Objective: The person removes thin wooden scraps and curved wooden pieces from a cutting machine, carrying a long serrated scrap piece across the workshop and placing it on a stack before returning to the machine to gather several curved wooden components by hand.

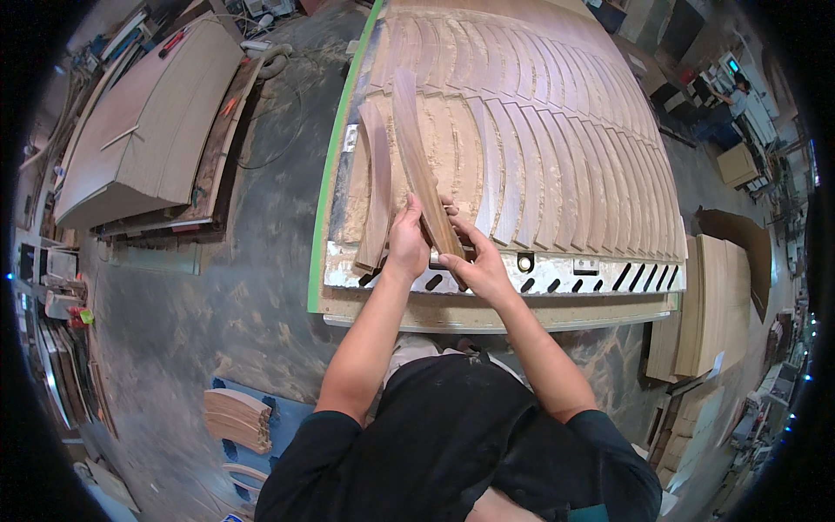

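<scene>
A long, curved wooden strip [413,148] is held in both hands, tilted above the near left part of a worktable. My left hand [409,238] is closed on the strip's left side near its lower end. Around the right side and the near end are the fingers of my right hand [477,264]. Just left of the held piece, another curved strip [373,187] lies on the sawdust. Rows of similar cut strips [557,178] cover the panel to the right and beyond, with sawdust in the gaps.
The worktable has a slotted metal front edge [565,277] and a green left edge [330,200]. Stacked panels [148,130] stand to the left, and more boards [718,304] to the right. Bundled curved pieces [237,418] rest on a blue pallet at lower left. A person [735,96] is far right.
</scene>
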